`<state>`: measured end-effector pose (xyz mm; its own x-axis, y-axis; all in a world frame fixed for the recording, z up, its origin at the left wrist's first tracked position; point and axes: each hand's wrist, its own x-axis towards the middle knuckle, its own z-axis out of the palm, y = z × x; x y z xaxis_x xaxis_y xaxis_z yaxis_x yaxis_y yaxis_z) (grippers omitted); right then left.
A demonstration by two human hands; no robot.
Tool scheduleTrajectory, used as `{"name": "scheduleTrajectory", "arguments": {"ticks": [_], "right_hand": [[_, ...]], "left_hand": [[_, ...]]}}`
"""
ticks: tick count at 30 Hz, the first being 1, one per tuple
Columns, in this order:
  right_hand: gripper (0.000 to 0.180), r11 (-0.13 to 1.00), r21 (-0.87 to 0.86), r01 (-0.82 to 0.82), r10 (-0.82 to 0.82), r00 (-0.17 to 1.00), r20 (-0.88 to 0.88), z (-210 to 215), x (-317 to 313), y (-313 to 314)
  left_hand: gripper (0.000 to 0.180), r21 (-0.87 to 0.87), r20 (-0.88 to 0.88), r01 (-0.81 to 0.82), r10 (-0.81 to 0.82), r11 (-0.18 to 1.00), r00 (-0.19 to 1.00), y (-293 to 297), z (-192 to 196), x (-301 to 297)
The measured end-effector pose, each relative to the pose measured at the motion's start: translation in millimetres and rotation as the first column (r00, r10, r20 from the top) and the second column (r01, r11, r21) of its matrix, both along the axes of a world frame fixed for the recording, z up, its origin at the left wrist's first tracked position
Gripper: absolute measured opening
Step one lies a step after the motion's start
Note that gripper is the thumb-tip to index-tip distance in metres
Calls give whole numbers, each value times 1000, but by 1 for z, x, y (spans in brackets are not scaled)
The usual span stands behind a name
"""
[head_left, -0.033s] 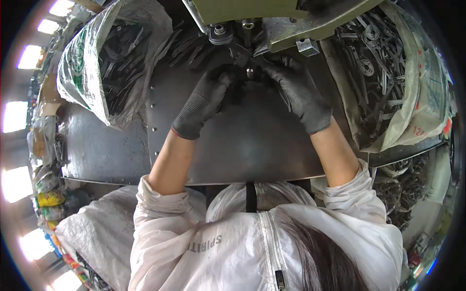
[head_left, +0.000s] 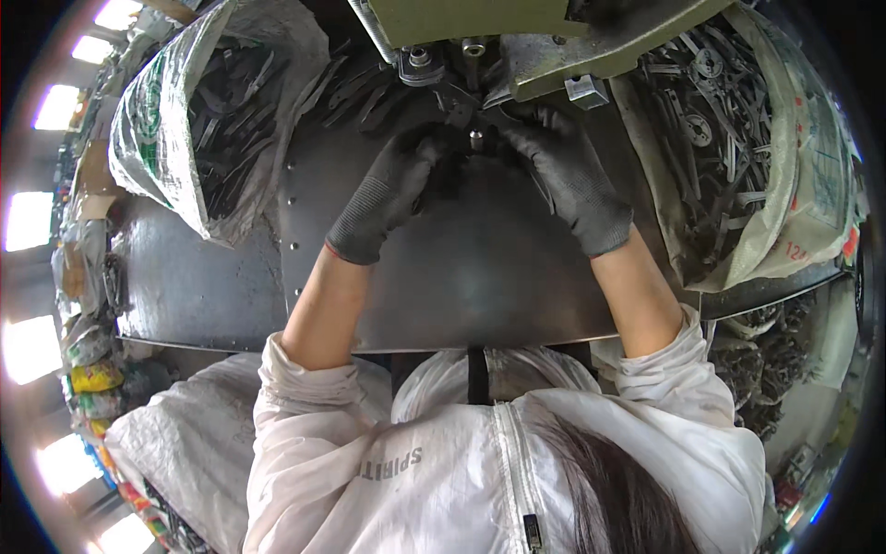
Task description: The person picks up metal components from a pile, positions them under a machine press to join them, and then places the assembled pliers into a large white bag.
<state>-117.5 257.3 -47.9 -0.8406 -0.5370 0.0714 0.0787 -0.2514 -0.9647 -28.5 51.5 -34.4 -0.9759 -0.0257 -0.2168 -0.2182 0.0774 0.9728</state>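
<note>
Silver post point(head_left: 476, 138) between left hand point(head_left: 397, 175) and right hand point(head_left: 570, 171) — both gloved, fingers curled, cannot tell if gripping anything — near green machine point(head_left: 480, 23), over dark metal table point(head_left: 471, 268).

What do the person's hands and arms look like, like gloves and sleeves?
The left hand and right hand wear dark grey gloves with knitted cuffs; thin reddish edging shows on the left cuff. Loose white sleeves are bunched up, leaving part of each forearm bare.
</note>
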Motion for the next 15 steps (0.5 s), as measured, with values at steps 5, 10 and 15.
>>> {"name": "scheduleTrajectory", "arguments": {"ticks": [5, 10, 15], "right_hand": [[23, 982, 169, -90, 64, 986, 155, 13, 4, -3], [23, 984, 167, -69, 50, 992, 113, 9, -3, -1], [25, 952, 307, -9, -20, 996, 91, -1, 0, 2]], "left_hand": [[50, 48, -36, 29, -27, 998, 999, 5, 2, -1], [56, -109, -49, 89, -95, 990, 994, 5, 0, -8], [44, 52, 76, 4, -8, 999, 997, 4, -12, -19]]}}
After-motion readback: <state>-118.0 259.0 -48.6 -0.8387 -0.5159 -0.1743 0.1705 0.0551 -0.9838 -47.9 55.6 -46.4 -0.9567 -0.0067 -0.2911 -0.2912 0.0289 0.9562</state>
